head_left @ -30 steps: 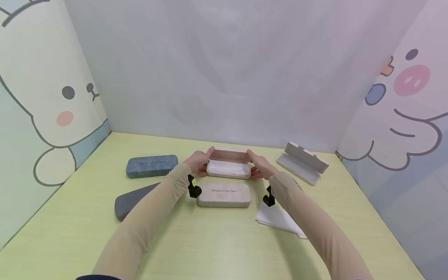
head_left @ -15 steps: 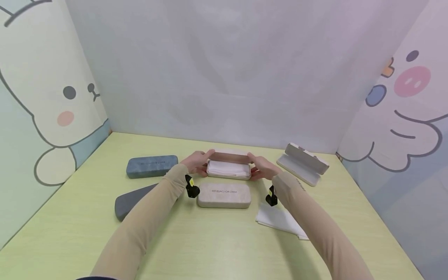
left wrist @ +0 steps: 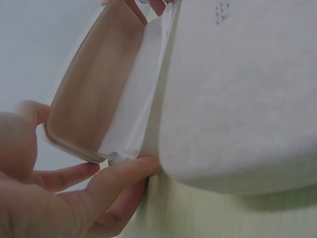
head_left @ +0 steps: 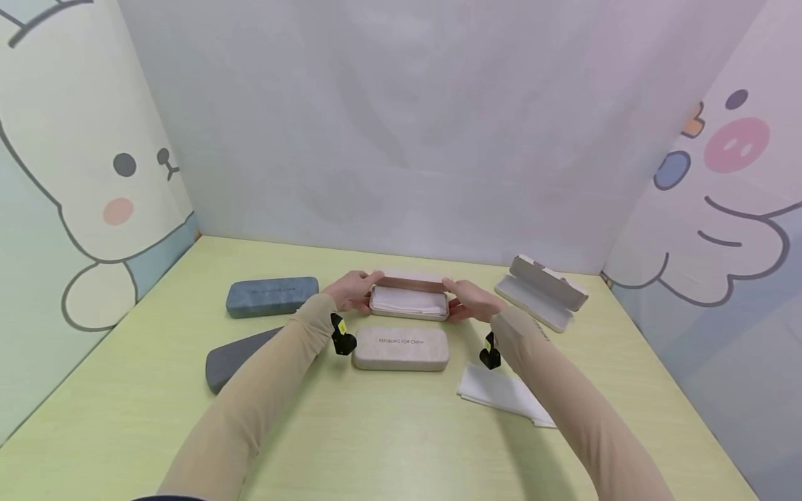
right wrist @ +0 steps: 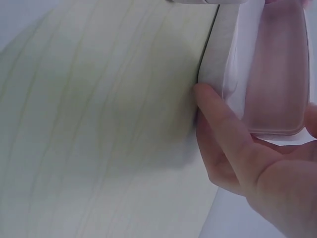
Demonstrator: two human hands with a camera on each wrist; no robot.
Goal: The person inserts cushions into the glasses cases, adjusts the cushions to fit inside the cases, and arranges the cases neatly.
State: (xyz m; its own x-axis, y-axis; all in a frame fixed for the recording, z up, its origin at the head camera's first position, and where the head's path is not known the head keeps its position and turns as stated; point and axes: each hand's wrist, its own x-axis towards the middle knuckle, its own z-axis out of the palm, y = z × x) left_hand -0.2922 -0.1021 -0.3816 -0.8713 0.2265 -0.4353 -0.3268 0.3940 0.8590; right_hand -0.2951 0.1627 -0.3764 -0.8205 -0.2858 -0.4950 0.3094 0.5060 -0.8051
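Observation:
In the middle of the table stands an open beige glasses case (head_left: 410, 316), its lid (left wrist: 99, 74) raised with a brownish-pink lining. A folded white cloth (head_left: 409, 300) lies inside the base. My left hand (head_left: 354, 290) holds the left end of this case, thumb at the lid's edge and fingers by the base. At the opposite end my right hand (head_left: 471, 299) grips it the same way, as the right wrist view also shows. Just in front lies a second, closed beige glasses case (head_left: 401, 349) with lettering on top.
A blue glasses case (head_left: 272, 297) and a dark grey case (head_left: 241, 358), partly behind the left arm, lie to the left. At the back right stands an opened white box (head_left: 541, 292). Another folded white cloth (head_left: 501, 393) lies beside the right forearm.
The lid of the held glasses case has tipped forward and lower, my thumbs moving down with it. The case's base and the other things stay in place.

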